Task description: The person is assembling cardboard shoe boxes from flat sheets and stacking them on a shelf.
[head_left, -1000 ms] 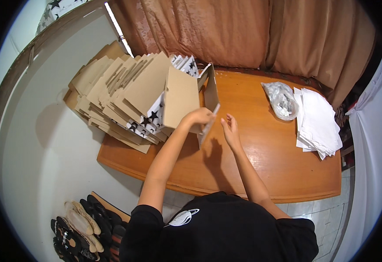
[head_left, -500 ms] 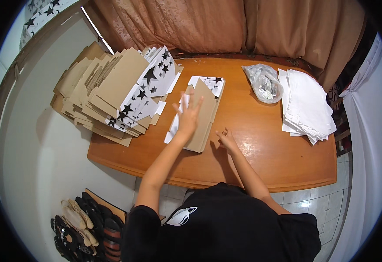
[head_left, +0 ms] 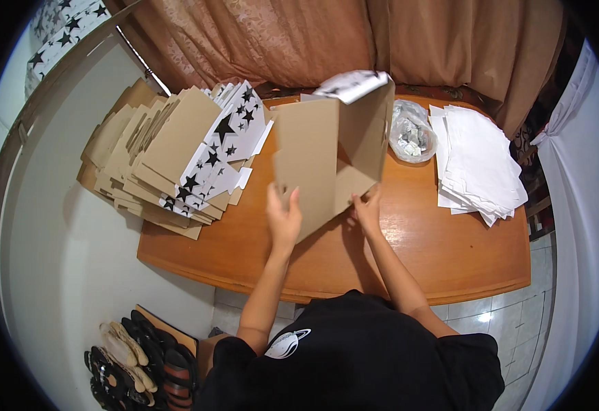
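Observation:
Between my hands a cardboard box (head_left: pixel 308 157) stands partly opened out, brown inside, its far flap white with black stars and blurred by motion. My left hand (head_left: pixel 284 216) grips the near left panel low down, thumb on the brown face and fingers behind it. My right hand (head_left: pixel 367 207) pinches the box's lower right edge. Left of the box leans a stack of flat folded cardboard boxes (head_left: pixel 176 144), brown with white star-printed panels.
A clear plastic bag (head_left: pixel 412 133) with small packets inside lies at the back right, beside a pile of white paper sheets (head_left: pixel 478 161). Brown curtains (head_left: pixel 299 48) hang behind the wooden table (head_left: pixel 450 257). Several sandals (head_left: pixel 135 356) sit on the floor at lower left.
The box lay flat on the table and is now raised and spread open. My left hand has come nearer and closed on its left panel; my right hand has taken its right edge.

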A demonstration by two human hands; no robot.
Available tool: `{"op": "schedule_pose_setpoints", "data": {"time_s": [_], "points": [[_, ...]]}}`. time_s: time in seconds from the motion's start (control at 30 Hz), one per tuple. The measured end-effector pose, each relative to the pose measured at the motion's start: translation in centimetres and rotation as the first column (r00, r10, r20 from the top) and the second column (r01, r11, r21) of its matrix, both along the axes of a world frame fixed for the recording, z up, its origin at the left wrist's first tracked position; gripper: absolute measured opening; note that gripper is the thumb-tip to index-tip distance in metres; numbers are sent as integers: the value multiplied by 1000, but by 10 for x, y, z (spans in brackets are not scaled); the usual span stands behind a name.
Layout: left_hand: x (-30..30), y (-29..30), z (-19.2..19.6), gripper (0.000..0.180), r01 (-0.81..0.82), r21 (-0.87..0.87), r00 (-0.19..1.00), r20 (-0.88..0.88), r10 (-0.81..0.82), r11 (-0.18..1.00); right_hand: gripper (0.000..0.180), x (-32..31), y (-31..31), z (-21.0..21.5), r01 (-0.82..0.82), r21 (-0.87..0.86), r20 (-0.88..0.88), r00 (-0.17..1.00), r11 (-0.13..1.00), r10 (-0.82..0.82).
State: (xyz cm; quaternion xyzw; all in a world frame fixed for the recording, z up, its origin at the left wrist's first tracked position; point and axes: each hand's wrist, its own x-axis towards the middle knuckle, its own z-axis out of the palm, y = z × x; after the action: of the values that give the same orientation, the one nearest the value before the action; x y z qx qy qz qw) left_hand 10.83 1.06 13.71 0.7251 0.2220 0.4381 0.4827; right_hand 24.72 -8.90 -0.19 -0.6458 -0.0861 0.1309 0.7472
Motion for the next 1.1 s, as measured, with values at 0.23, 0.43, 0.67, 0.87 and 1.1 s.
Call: {"op": "schedule_pose_setpoints", "data": {"time_s": [0.23, 0.43, 0.67, 0.87, 1.1], "points": [[-39, -34, -46, 70, 8, -397, 956, 274, 110, 918, 58, 44, -21, 61, 65, 247, 52, 995, 967, -80], [-74, -8, -67, 105, -571, 151, 816, 1, 578, 807, 56, 63, -48, 57, 165, 112, 512, 836, 980, -199], [-65, 30, -109, 101, -39, -63, 955, -297, 19, 997, 69, 29, -69, 4, 17, 41, 582, 812, 999, -38], [-55, 36, -130, 81, 77, -66, 973, -210, -90, 995, 76, 10, -113, -22, -131, -249, 502, 830, 959, 244], [-68, 33, -127, 82, 169, 49, 945, -290, -148, 984, 74, 8, -137, 5, -201, -264, 445, 842, 943, 304]]}}
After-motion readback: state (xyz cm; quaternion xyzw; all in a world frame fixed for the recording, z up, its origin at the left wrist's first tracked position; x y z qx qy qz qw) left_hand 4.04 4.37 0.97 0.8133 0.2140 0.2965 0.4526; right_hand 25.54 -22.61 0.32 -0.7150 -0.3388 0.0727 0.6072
